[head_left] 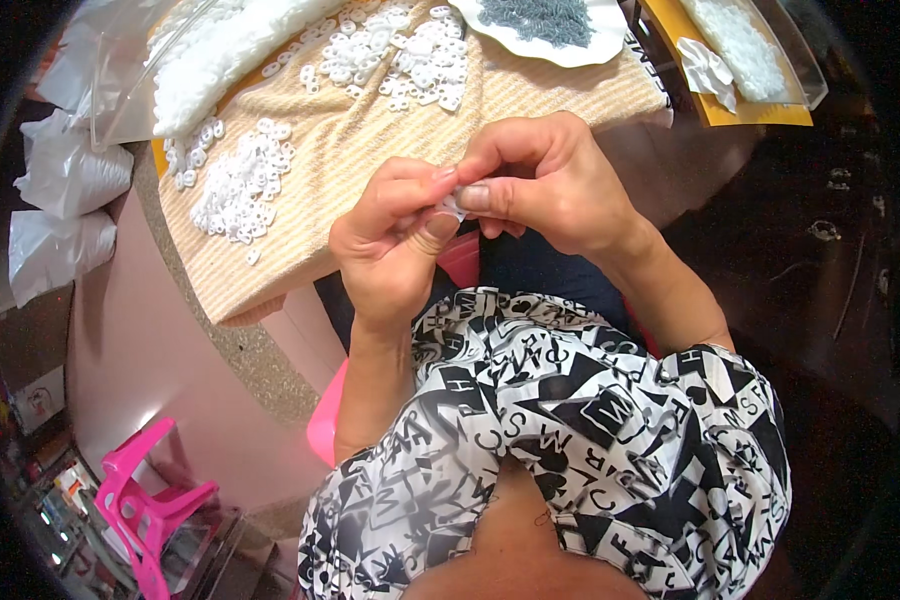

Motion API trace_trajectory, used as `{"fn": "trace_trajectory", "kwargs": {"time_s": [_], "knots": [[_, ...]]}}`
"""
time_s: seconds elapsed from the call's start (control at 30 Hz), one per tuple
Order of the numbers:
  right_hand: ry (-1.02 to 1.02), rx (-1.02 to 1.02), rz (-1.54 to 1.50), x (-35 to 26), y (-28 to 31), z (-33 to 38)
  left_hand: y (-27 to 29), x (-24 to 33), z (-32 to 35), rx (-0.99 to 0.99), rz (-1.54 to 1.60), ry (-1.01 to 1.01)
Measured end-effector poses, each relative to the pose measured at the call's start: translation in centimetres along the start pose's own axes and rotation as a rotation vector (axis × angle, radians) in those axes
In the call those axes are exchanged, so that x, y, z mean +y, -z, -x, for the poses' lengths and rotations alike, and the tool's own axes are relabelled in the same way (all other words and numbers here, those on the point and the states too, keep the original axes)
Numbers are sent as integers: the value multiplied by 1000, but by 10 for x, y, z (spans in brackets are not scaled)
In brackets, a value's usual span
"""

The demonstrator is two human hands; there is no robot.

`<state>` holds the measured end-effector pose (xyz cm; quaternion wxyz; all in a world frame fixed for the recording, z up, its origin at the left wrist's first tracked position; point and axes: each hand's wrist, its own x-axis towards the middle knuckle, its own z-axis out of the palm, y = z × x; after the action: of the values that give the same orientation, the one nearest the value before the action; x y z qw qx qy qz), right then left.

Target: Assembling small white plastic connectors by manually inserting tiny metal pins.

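- Pinching at the fingertips, we are holding a small white piece (454, 208) between our left hand (385, 235) and right hand (550, 185), near the closest edge of the striped cloth (340, 150).
- Both hands are grasping it, thumbs pressing toward bent forefingers.
- We are apparently doing fine finger work on one piece; the next move is probably calling for a steady left pinch and small right-hand adjustments.
- Fingers are covering most of the piece, so we are finding no clear sign of its pointing direction or long axis.
- Loose white pieces (240, 195) are lying heaped on the cloth.
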<state>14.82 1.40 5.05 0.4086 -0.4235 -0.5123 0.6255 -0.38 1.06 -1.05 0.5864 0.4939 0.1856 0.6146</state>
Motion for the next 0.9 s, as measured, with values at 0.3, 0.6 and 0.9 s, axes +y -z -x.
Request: {"fn": "trace_trajectory", "kwargs": {"time_s": [0.3, 0.6, 0.9], "knots": [[20, -8, 27, 2, 0, -1, -2, -3, 1, 8, 9, -15], [-49, -28, -105, 11, -1, -6, -1, -9, 2, 60, -35, -24], [-55, 29, -187, 7, 3, -11, 2, 1, -4, 175, 284, 283]]}}
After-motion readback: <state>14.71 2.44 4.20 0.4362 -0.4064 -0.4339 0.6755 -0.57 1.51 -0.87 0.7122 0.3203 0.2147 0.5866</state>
